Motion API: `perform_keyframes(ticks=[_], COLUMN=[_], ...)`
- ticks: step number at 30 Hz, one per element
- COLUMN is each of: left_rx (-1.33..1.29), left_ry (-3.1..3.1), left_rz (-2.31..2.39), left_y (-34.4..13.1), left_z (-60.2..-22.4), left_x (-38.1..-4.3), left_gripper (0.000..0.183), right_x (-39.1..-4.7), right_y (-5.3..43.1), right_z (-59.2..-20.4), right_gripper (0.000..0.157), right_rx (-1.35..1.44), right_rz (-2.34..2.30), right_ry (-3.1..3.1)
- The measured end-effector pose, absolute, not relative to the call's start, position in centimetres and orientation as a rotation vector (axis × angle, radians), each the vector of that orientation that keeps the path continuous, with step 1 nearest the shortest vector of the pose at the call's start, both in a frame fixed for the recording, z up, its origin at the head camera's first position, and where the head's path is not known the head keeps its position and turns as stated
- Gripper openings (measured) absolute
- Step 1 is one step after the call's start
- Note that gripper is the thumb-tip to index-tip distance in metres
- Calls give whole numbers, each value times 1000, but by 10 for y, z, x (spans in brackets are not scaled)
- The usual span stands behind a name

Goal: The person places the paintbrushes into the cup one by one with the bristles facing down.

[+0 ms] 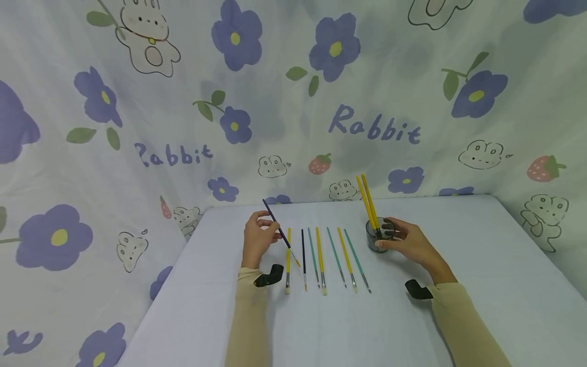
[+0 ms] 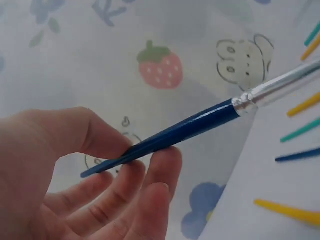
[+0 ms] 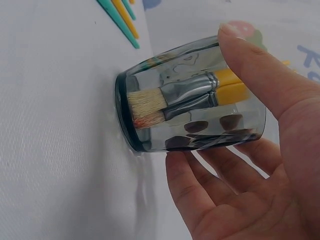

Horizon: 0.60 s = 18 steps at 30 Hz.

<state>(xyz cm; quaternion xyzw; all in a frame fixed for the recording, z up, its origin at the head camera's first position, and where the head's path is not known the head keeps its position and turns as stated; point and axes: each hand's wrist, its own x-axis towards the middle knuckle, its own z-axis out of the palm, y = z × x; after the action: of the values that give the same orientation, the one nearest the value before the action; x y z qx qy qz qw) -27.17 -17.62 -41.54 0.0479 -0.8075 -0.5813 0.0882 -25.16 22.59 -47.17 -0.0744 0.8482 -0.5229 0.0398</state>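
Note:
My left hand [image 1: 259,235] pinches a dark blue paintbrush [image 2: 195,126] by its handle between thumb and fingers. Its bristle end slants down to the right, over the leftmost yellow brush [image 1: 288,255] in the head view. On the right, a smoky glass cup [image 1: 378,245] stands on the table, and my right hand [image 1: 409,241] grips it with thumb and fingers round its side. Inside lean two yellow paintbrushes [image 3: 231,88], bristles down near the bottom, handles sticking up past the rim. One has a reddish tint on its bristles [image 3: 146,114].
Between the hands several brushes lie in a row, bristles toward me, among them a dark blue brush [image 1: 303,255] and a green brush [image 1: 357,259]. A white cloth covers the table [image 1: 348,331]. Behind it hangs a patterned curtain [image 1: 284,132].

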Motion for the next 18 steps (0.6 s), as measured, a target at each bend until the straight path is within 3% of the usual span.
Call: perform_keyframes(ticks=[18], left_rx=[-6], left_ry=[-2001], left_rz=[-2046], left_y=[-132], left_z=[-396], left_x=[-269], left_gripper=[46], right_x=[-252], right_y=[225], right_z=[-473], right_gripper=[95], right_rx=[-209], right_rz=[-1597], right_ry=[2603])
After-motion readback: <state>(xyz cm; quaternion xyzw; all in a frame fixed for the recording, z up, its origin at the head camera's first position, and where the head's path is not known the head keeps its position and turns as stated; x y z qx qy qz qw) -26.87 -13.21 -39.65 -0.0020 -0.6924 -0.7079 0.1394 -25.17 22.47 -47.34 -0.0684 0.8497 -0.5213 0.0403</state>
